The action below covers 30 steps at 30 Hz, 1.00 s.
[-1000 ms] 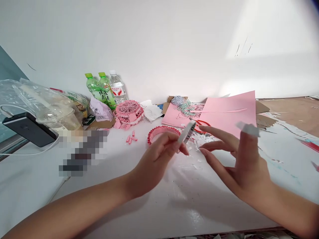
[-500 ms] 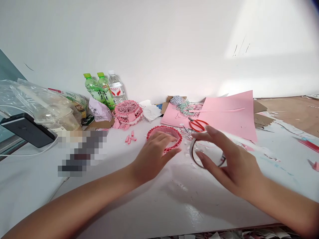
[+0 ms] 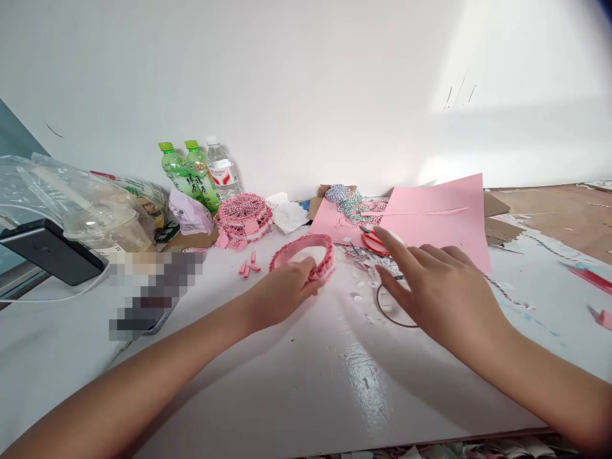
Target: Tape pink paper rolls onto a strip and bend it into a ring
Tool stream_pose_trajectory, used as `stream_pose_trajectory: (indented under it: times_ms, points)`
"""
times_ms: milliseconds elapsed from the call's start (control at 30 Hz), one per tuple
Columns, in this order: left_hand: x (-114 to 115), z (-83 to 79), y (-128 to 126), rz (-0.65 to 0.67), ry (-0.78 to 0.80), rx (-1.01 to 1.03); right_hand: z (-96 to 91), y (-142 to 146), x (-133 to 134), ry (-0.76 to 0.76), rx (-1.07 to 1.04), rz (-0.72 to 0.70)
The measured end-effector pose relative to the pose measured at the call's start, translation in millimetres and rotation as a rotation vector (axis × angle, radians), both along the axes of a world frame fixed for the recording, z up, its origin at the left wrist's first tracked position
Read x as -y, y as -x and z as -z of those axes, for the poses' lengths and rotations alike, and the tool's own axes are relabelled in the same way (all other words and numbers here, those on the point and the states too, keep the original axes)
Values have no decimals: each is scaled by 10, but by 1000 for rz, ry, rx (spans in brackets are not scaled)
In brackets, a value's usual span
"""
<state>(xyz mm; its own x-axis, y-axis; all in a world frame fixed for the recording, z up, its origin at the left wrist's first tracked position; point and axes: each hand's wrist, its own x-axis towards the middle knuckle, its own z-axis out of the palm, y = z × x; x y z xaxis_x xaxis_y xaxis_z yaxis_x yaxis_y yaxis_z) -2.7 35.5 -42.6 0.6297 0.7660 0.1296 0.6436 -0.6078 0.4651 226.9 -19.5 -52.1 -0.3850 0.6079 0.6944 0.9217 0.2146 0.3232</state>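
My left hand [image 3: 283, 292] grips the near edge of a pink ring [image 3: 303, 255] trimmed with small rolled paper pieces, tilting it up off the white table [image 3: 306, 382]. My right hand [image 3: 437, 290] hovers with fingers spread over a tape roll [image 3: 393, 308] lying flat on the table, its fingertips pointing toward the red scissors [image 3: 375, 241]. Sheets of pink paper [image 3: 430, 220] lie just behind the scissors.
At the back left stand three bottles [image 3: 198, 169], a finished pink decorated ring stack [image 3: 243, 217] and a plastic bag with cups [image 3: 86, 204]. A dark phone [image 3: 50, 252] sits at the left edge. Twine balls [image 3: 349, 199], paper scraps and cardboard [image 3: 502, 220] clutter the back.
My left hand dropped the tape roll's end and took hold of the pink ring, lifting its edge. My right hand put the tape roll down flat and opened over it.
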Motion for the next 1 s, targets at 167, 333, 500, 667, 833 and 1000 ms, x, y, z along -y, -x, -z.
stream_pose_trajectory:
  times_ms: [167,333,500,667,833,1000]
  points:
    - [57,-37,-95,42,161,300,-129,50,199,-24,-388,-347]
    - [258,-60,-157,110,505,701,-196,45,412,227,-698,-595]
    - [455,-107,-205,150,708,923,-239,11,468,663,-1051,-859]
    - [544,-96,-243,193,776,1142,-254,99,475,1091,-1480,-949]
    - [577,-94,-227,209,729,1175,-180,187,486,1416,-1659,-1113]
    - [624,-94,-207,243,679,1155,-151,219,495,1479,-1652,-1120]
